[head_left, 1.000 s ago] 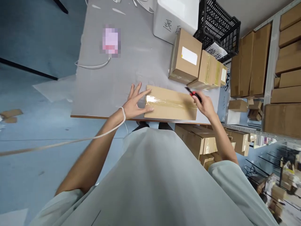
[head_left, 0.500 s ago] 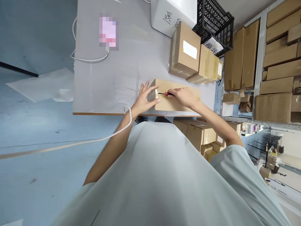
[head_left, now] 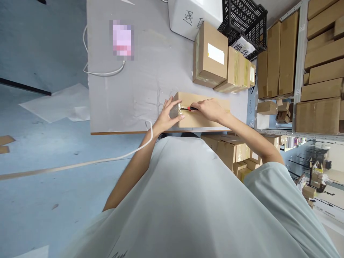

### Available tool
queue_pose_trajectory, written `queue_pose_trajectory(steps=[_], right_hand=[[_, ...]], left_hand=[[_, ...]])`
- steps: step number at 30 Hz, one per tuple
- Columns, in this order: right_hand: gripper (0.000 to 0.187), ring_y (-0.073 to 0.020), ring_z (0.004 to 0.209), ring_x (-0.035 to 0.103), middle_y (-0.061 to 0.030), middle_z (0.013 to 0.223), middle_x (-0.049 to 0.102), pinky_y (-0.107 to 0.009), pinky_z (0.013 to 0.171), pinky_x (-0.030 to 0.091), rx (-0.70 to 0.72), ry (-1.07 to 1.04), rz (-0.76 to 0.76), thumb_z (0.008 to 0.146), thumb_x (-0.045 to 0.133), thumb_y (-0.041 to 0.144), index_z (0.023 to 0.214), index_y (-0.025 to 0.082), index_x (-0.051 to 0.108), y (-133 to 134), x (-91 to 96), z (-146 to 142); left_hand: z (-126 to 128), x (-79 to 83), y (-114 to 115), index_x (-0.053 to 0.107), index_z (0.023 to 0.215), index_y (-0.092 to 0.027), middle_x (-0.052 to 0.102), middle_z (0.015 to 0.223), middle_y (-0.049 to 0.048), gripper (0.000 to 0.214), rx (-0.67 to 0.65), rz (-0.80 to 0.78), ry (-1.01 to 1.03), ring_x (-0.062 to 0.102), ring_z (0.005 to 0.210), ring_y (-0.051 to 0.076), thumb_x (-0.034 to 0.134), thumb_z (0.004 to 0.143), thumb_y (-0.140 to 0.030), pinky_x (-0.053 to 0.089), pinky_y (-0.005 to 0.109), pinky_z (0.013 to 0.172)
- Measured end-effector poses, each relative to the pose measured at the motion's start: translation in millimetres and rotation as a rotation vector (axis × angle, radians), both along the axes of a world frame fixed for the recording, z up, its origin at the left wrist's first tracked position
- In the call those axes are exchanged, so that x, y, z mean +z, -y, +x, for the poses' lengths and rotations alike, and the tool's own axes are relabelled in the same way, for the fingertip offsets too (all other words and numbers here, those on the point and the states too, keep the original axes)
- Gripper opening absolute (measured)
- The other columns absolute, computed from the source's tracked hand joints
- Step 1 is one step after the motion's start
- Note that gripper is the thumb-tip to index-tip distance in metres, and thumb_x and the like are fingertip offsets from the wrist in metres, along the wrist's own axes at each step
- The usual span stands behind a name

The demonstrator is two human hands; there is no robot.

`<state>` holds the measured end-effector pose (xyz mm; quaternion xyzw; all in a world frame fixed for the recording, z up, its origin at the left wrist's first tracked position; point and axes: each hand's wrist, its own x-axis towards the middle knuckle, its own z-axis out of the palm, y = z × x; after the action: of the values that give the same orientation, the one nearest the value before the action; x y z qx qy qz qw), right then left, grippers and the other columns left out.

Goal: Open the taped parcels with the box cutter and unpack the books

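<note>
A closed cardboard box lies near the front edge of the table, with shiny clear tape along its top. My left hand braces the box's left end, thumb and index finger spread and their tips on the top edge; its other fingers lie partly behind. In my right hand, palm down over the box, is a red and black utility knife. The tip of the knife touches the tape near the left end of the top, between my left thumb and index finger. Most of its handle is hidden under my fingers.
Taped boxes stand at the table's back right, beside a white bin and a black crate. A white cable crosses by my left forearm. A blurred pink item lies back left. Shelves of cartons rise at right.
The knife and both hands stay at the left end of the box, with only slight movement. The whole view has shifted a little.
</note>
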<state>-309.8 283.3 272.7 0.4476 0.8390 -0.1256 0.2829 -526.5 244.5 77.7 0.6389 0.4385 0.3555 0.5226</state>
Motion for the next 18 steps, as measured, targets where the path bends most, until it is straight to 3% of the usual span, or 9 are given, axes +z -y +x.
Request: queue_pose_trajectory(steps=[12,18], right_hand=[[0.043,-0.0326,0.109,0.080,-0.0190,0.125,0.085,-0.036,0.083,0.044,-0.003,0.056,-0.003,0.128,0.042,0.041,0.151,0.018,0.070,2,4.2,-8],[0.044,-0.0357,0.113,0.081,-0.0243,0.126,0.084,-0.039,0.084,0.049,0.011,0.077,0.015,0.127,0.037,0.034,0.152,0.014,0.067,5,3.6,-16]], left_hand=[[2,-0.7,-3,0.059,0.169,-0.026,0.048,0.186,0.0195,0.102,0.002,-0.014,0.018,0.023,0.183,0.042,0.071,0.094,-0.093,0.015,0.066,0.149],[3,-2.6,-2,0.057,0.173,-0.028,0.050,0.185,0.0185,0.099,0.017,-0.020,0.012,0.027,0.183,0.040,0.073,0.096,-0.089,0.021,0.064,0.149]])
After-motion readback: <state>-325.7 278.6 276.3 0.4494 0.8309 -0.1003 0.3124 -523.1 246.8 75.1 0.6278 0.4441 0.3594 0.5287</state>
